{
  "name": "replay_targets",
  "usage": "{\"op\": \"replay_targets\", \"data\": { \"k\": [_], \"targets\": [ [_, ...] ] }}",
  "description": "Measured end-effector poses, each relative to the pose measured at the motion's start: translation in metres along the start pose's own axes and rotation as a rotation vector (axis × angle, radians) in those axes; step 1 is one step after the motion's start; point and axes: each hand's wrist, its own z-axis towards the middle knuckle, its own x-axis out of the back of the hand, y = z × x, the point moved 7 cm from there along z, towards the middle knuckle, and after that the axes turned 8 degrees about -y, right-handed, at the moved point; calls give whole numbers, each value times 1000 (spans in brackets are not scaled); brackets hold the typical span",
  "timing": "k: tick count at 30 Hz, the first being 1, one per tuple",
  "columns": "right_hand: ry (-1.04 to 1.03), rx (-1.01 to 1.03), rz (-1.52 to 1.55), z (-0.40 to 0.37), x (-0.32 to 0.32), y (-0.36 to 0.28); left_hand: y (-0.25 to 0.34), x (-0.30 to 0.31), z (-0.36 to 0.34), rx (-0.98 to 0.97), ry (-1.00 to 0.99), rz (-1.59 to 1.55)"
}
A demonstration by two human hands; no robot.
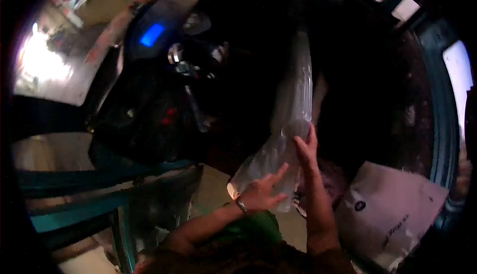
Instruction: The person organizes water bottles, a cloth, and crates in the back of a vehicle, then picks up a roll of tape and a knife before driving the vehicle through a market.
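A long clear plastic sheet or bag (pixel 295 95) stretches from the dark upper middle down to my hands. Its lower part fans out to the left. My left hand (pixel 261 192), with a band at the wrist, lies against this lower part with fingers spread. Higher up and to the right, my right hand (pixel 308 147) has its thumb and fingers round the plastic's right edge. What, if anything, is inside the plastic cannot be made out.
At the upper left is a dark motorcycle (pixel 186 68) with a lit blue display (pixel 152 35). A pale printed sack (pixel 392 209) lies at the lower right. Teal metal frames (pixel 84 219) run along the lower left and right side.
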Motion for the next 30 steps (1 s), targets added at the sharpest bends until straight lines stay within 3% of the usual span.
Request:
{"op": "replay_targets", "data": {
  "k": [2,4,5,6,8,11,15,17,18,20,21,23,24,26,27,29,30],
  "targets": [
    [92,-81,-142,-14,38,-40,-22,27,-12,-105,319,-355],
    [222,-48,-70,-32,99,-26,-9,93,-40,-92,591,-198],
    [295,-44,-70,-43,119,-32,-6,119,-55,2,698,-304],
    [318,-46,-73,-52,144,-7,-34,131,-71,-178,872,-201],
    [379,-107,-541,-79,197,65,-53,165,-99,-23,1082,-409],
    [569,-289,-354,-128,211,81,-24,211,-108,-190,1207,-202],
    [714,-429,-145,-149,218,90,-5,235,-71,-54,1007,-198],
    [825,-381,-614,-152,226,90,13,248,-56,118,1009,230],
    [820,-378,-614,-150,230,96,9,251,-49,120,1014,230],
    [780,-707,-796,-139,227,98,2,257,-39,105,1086,295],
    [769,-708,-793,-133,224,96,-2,257,-36,114,1089,304],
    [661,-583,-899,-108,176,27,-2,252,-38,134,1087,418],
    [652,-587,-897,-102,167,25,-3,253,-37,143,1084,423],
    [581,-307,-1519,-86,137,-10,-1,251,-35,116,1064,472],
    [576,-319,-1524,-85,127,-15,-2,251,-34,119,1052,466],
    [259,-51,-1470,-64,71,-30,-3,251,-36,129,1082,449],
    [254,-55,-1474,-65,56,-31,-3,250,-36,134,1079,445]
  ]
}}
